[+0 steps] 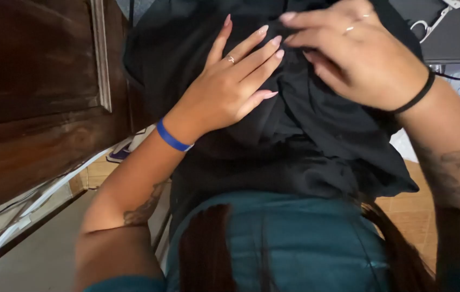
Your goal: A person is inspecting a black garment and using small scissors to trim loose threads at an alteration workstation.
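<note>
1. Lying flat with fingers spread, the left hand presses on the black cloth at the centre of the frame, gripping nothing.
2. At upper right, the right hand seems to pinch a fold of the same cloth between curled fingertips; the pinch itself is partly hidden.
3. Scissors lie on a dark surface in the upper right corner, well apart from both hands.

Black cloth bunched, creased, draped over lap, left hand flat on it, right hand pinching fold
</note>
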